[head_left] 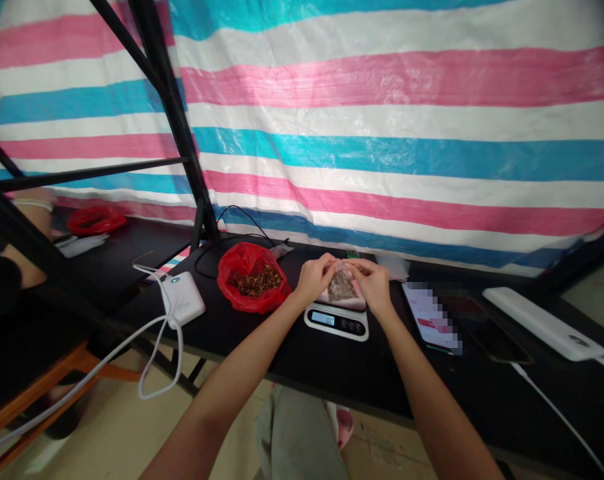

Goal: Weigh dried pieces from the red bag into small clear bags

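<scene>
Over the white digital scale (310,321) I hold a small clear bag (342,285) with greyish-brown contents. The fingers of my left hand (316,279) pinch its upper left edge. On the upper right edge, the fingers of my right hand (372,280) are closed. Something pale pink shows under the bag, on the scale's platform; whether the bag rests on it I cannot tell. The scale's lit display faces me, its digits small. Left of my left hand stands an open red plastic bag (225,293) with brown dried bits (257,281) inside.
At right lie a lit phone (425,313), a dark phone (497,333) and a white power bank (537,320). A white box with cables (187,297) is on the left. Black frame posts (175,120) rise there. Beyond them are another person's arm (35,220) and a red bag (95,220).
</scene>
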